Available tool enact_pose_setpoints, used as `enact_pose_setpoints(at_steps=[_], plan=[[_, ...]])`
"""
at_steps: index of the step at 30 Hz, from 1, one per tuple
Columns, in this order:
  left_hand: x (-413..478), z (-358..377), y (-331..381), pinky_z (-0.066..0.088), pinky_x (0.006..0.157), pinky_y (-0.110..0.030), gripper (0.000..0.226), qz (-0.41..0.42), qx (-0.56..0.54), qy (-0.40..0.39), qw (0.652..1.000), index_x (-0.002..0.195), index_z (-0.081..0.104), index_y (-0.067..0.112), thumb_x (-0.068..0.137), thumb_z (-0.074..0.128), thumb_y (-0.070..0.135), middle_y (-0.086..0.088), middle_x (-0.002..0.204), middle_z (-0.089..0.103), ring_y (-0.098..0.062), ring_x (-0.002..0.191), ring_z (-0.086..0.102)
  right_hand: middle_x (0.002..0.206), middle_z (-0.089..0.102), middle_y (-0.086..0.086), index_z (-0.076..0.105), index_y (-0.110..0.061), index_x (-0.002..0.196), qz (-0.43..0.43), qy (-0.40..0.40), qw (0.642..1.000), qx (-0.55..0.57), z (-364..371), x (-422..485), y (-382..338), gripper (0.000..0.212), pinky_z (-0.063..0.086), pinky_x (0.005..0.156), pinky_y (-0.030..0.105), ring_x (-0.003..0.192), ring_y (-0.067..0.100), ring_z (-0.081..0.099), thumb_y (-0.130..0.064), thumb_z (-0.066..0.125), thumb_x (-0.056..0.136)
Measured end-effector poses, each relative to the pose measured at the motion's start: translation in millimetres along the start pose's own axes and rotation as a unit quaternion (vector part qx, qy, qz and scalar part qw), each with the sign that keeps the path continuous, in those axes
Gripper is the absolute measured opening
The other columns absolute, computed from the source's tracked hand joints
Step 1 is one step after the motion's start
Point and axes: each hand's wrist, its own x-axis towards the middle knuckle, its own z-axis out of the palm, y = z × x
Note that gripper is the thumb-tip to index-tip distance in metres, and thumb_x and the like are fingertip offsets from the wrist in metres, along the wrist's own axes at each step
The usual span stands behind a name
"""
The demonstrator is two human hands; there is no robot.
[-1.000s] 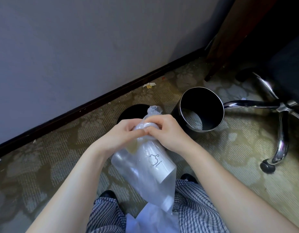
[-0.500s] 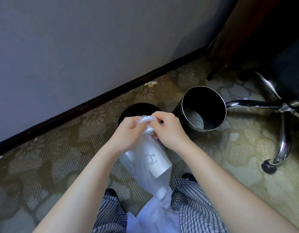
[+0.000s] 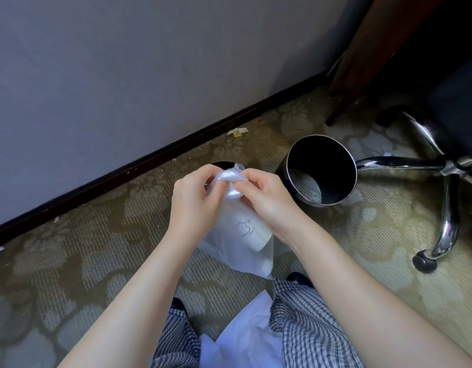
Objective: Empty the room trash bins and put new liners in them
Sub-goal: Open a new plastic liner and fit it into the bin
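Observation:
A clear plastic trash bag (image 3: 240, 243) hangs in front of me with a white paper cup inside it. My left hand (image 3: 195, 205) and my right hand (image 3: 266, 200) both pinch its gathered neck at the top, fingertips close together. A black round bin (image 3: 321, 170) stands on the carpet just right of my hands, unlined and dark inside. A second black round thing (image 3: 224, 165) peeks out behind my hands near the wall; most of it is hidden.
A grey wall with a dark baseboard (image 3: 139, 168) runs across the back. An office chair's chrome base (image 3: 447, 187) with a caster stands at the right, a wooden furniture leg (image 3: 362, 65) behind it. Paper scraps (image 3: 237, 132) lie by the baseboard. White sheets (image 3: 243, 338) hang between my knees.
The bag's loose top has been drawn down into a tighter bunch between my fingers, and the bag has swung slightly. The bin has not moved.

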Motion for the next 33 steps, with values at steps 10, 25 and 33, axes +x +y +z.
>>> enact_pose_setpoints(at_steps=[10,25,33], plan=[[5.7,5.7,1.8,0.044,0.063,-0.020,0.013,-0.219,-0.214,-0.059,0.950,0.089,0.059,0.024,0.083,0.061,0.013,-0.006,0.079,0.067,-0.010,0.069,0.057,0.079,0.065,0.005,0.061,-0.014,0.083,0.009,0.117,0.990,0.075,7.7,0.3,-2.5,0.015,0.046,0.070,0.023,0.076,0.013,0.059,0.000,0.058,0.086],[3.8,0.3,10.8,0.048,0.052,-0.020,0.037,-0.317,-0.214,-0.140,0.913,0.065,0.061,0.008,0.096,0.050,0.026,-0.001,0.052,0.061,-0.010,0.047,0.058,0.078,0.064,0.005,0.058,-0.021,0.103,-0.019,0.014,1.000,-0.009,-6.4,2.6,-3.6,0.020,0.042,0.076,0.026,0.077,0.012,0.055,-0.010,0.058,0.086],[0.9,-0.4,14.6,0.050,0.055,-0.028,0.029,-0.369,-0.268,-0.225,0.861,0.081,0.052,0.002,0.098,0.031,0.012,-0.001,0.038,0.040,-0.004,0.038,0.053,0.068,0.052,-0.012,0.048,-0.028,0.134,-0.077,-0.096,0.959,-0.255,12.2,-7.6,-6.7,0.047,0.038,0.056,0.009,0.055,-0.007,0.053,-0.009,0.048,0.092]])
